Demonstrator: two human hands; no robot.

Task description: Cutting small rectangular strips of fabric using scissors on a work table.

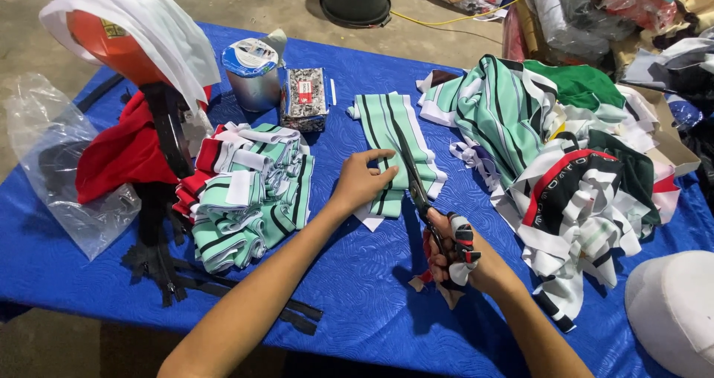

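Scissors (413, 181) were at work over a blue-covered table (357, 289), gripped in the right hand (455, 255), whose fingers were closed through rag-wrapped handles near the table's near edge. The right forearm came in from the near right corner, wrist low, with the long blades pointing away toward the far edge. The left hand (362, 181) was reaching in from the near left, palm down and fingers curled, pinning the near end of a mint-green striped fabric strip (393, 151) that lay flat at the table's middle; it pressed the cloth rather than clutching it. The blades lay along the strip's right half, and whether they had bitten into the cloth could not be told.

By the look of things, the cutting was well under way but far from over. A stack of folded striped pieces (249, 199) sat toward the left edge, seemingly finished, just beside red cloth (123, 155) and black zippers (167, 266). A larger heap of loose fabric (565, 170) covered the right side, seemingly waiting. A tin can (253, 73) and a small box (303, 97) stood near the far edge.
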